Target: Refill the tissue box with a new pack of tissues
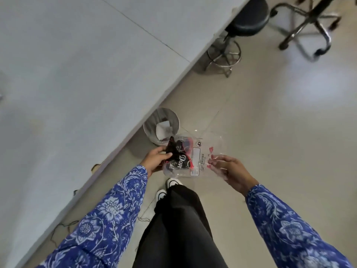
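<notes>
An empty clear plastic tissue wrapper (195, 157) with black, red and white print hangs crumpled above the floor, between my hands. My left hand (155, 160) pinches its dark printed left end. My right hand (229, 170) holds the clear right end with fingers partly spread. A grey mesh waste bin (161, 125) with white paper inside stands on the floor just beyond the wrapper, partly under the table edge. No tissue box or tissues appear in view.
A large white table (77, 74) fills the left half, its edge running diagonally. A black stool (245, 20) with a chrome ring stands at the top, a chair base (309, 31) to its right. Beige tiled floor lies to the right. My legs and shoes are below.
</notes>
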